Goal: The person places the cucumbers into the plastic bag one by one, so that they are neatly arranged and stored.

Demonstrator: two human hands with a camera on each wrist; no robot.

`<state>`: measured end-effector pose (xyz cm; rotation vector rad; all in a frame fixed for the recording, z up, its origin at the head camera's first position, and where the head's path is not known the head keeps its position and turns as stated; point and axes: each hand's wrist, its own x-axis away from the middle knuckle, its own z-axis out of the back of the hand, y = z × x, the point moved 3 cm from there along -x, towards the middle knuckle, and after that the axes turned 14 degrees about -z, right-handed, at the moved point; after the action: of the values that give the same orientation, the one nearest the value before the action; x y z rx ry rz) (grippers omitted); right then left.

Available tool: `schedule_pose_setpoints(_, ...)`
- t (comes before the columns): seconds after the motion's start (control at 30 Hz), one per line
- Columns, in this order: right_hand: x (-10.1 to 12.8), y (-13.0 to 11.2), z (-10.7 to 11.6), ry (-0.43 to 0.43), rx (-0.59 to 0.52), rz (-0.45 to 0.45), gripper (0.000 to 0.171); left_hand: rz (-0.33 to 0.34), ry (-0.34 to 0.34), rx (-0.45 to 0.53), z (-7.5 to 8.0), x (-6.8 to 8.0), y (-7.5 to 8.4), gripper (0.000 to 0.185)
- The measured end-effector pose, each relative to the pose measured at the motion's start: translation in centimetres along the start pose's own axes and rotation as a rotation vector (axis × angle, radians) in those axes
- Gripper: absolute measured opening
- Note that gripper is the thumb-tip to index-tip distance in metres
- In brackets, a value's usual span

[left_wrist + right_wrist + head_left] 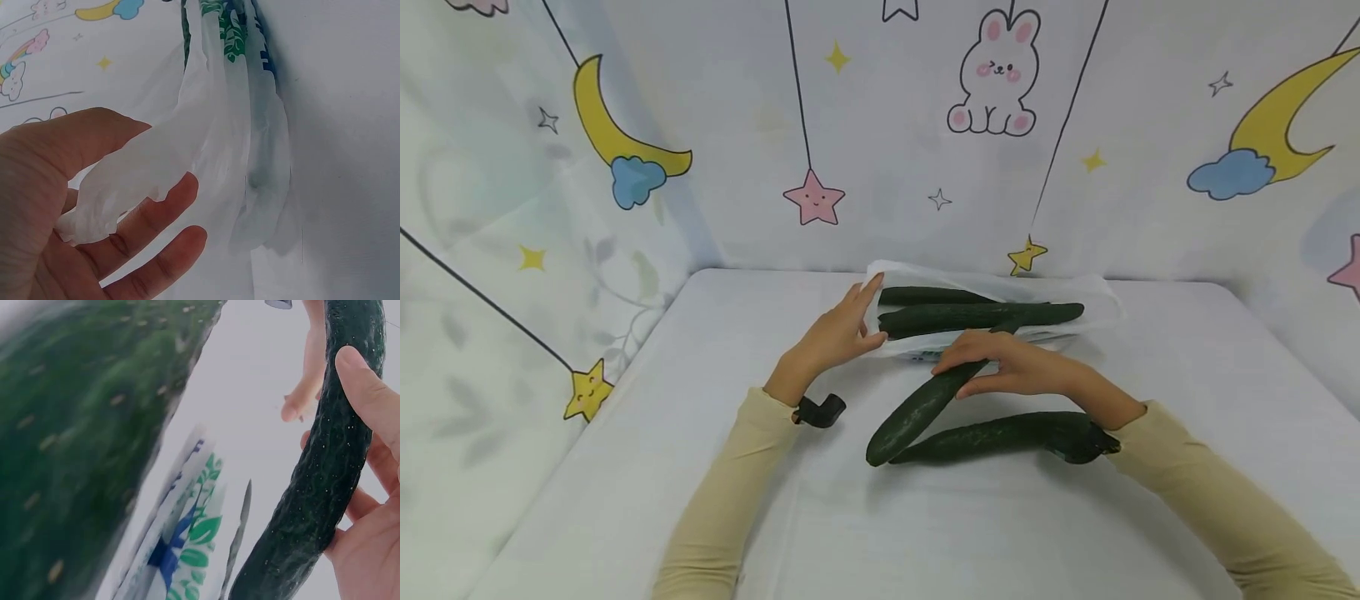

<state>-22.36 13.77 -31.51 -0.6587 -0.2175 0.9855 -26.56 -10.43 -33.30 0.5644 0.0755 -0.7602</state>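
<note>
At the far left, bare white table ran wide from the printed backdrop to the left sleeve, with plenty of room there. The left hand reached in toward the middle and pinched the open rim of the white plastic bag between thumb and fingers; the film draped over the fingers in the left wrist view. The bag lay near the table's back edge, its mouth facing left, with two cucumbers inside, the nearer one running almost its whole length. Just in front of the mouth, the right hand curled around a third cucumber, which slanted down and left with its far tip at the bag's opening. A fourth cucumber lay flat on the table under the right wrist, its left end touching the held one. Right of the bag and the right sleeve, the table stayed open to its edge.
</note>
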Motion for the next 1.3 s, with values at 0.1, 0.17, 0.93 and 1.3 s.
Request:
schedule_pose_setpoints(0.1,-0.7,-0.2,-0.3,-0.006,-0.013,0.032,0.041,0.009,-0.003,0.0,0.0,0.1,-0.1,0.083)
schedule_pose_setpoints(0.17,-1.1,-0.3,-0.4,-0.013,-0.021,0.057,0.04,0.013,0.0,0.001,0.0,0.1,-0.1,0.083)
schedule_pose_setpoints(0.93,-3.5,0.2,-0.5,-0.011,-0.038,0.087,0.039,-0.014,0.008,-0.021,0.0,0.1,0.3,0.081)
schedule_pose_setpoints(1.3,-3.9,1.3,-0.1,0.05,-0.053,0.123,0.041,-0.003,0.005,-0.014,0.1,0.1,0.3,0.08)
